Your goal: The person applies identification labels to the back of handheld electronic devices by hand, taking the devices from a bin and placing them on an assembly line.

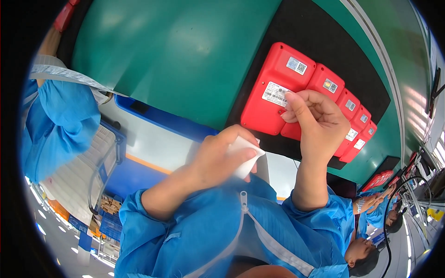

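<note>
My left hand (211, 160) is closed around a small white piece (242, 153) that looks like folded paper or a label sheet, held just in front of my chest. To its right, my right hand (320, 118) is raised above the nearest red device casing (259, 109), thumb and forefinger pinched together beside that casing's white label. Whatever may be in the pinch is too small to make out. Several more red casings (327, 76) lie overlapping in a row toward the right, each with white or silvery labels on its back.
The casings lie on a black mat (296, 28) on a green tabletop (176, 60) with a blue front edge. At the left, a co-worker's blue sleeve (67, 125) shows beside a wheeled cart (104, 153). More people in blue work at the right, near red devices (378, 180) and cables.
</note>
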Available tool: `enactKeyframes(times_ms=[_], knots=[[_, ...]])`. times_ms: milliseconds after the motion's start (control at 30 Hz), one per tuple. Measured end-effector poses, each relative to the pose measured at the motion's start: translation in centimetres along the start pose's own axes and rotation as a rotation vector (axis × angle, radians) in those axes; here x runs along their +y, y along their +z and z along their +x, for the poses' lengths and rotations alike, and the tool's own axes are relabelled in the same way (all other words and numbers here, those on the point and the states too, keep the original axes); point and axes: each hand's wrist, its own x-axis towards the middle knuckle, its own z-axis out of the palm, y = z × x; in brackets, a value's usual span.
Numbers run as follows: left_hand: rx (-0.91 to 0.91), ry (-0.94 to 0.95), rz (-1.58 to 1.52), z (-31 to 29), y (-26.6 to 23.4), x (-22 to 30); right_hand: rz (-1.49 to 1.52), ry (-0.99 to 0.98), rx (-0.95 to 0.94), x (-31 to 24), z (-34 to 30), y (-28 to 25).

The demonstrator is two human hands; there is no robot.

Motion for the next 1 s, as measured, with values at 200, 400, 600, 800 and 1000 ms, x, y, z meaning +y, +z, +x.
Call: enactKeyframes(times_ms=[200, 400, 600, 800, 1000], knots=[[-0.053, 0.043, -0.091, 0.2, -0.1, -0.1, -0.015, 0.004, 0.011, -0.3, 0.0, 0.3], [0.015, -0.020, 0.023, 0.3, 0.7, 0.0, -0.304, -0.115, 0.009, -0.6, 0.2, 0.5], [0.141, 0.061, 0.044, 0.6, 1.9, -0.5, -0.492, -0.200, -0.068, -0.2, -0.1, -2.1], [0.178, 0.132, -0.035, 0.9, 3.6, -1.0, 0.162, -0.083, -0.461, 2.3, -3.7, -4.1], [0.083, 0.078, 0.065, 1.2, 4.7, -1.1, 0.018, -0.359, -0.144, 2.5, -2.3, -5.3]])
